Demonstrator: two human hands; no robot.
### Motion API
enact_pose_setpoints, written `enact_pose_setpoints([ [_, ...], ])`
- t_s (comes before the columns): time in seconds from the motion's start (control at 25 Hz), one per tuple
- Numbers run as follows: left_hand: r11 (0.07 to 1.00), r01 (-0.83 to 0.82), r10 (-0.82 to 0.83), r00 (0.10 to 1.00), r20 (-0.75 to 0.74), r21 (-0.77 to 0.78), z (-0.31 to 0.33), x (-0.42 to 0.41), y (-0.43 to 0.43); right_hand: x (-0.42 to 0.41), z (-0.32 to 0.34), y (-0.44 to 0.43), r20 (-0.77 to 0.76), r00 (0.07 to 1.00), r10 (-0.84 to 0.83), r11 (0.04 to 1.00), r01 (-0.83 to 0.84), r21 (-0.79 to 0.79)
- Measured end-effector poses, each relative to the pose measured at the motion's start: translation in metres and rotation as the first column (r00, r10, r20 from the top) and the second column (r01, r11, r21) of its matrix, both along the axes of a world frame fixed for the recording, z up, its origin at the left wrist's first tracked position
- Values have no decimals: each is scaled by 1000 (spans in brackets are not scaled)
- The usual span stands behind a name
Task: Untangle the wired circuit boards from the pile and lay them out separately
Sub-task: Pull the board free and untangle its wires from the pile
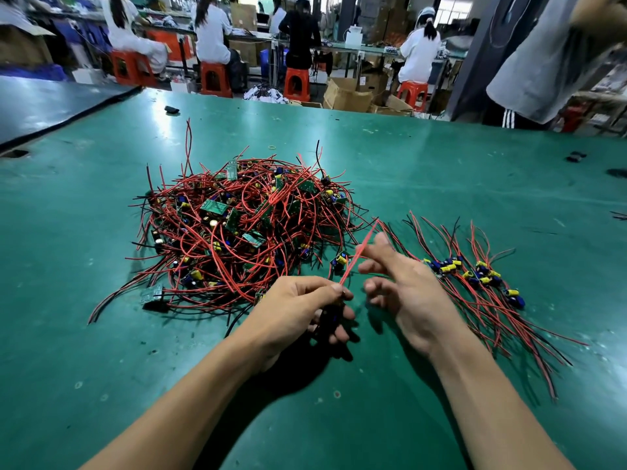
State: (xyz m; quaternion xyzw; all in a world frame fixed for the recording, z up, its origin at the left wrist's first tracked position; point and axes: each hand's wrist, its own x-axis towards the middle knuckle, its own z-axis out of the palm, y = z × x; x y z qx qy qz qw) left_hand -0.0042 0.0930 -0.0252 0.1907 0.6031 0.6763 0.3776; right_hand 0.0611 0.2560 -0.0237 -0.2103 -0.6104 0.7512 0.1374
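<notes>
Head camera: a worker's left hand (302,307) grips one wired circuit board (330,320), dark and blurred under the curled fingers. Its red wire (359,256) runs straight up and to the right from the pinch, away from the body. Beside it the right hand (410,293) hangs with fingers loosely bent and spread, nothing held. Its fingertips sit just at the wire, though blur hides whether they touch. The tangled pile (244,225) of red and black leads, green boards and yellow and blue components lies beyond and left of the left hand on the green surface (101,334). The laid-out row (475,279) lies to the right, past the right hand, its leads roughly parallel. Judged from this, the held board must travel rightward, and the right hand is nearer that row.
</notes>
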Motion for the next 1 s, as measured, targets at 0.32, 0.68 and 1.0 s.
enact_pose_setpoints([
  [0.32,1000,21,-20,998,-59,13,-2,-3,1,3,-5,-20,30,972,233,958,-235,167],
  [0.68,963,267,-269,961,-71,-34,0,2,1,0,2,15,-34,958,-283,952,277,-132],
  [1.0,997,65,-69,988,141,33,6,5,5,1,5,22,-21,967,-255,903,231,-362],
])
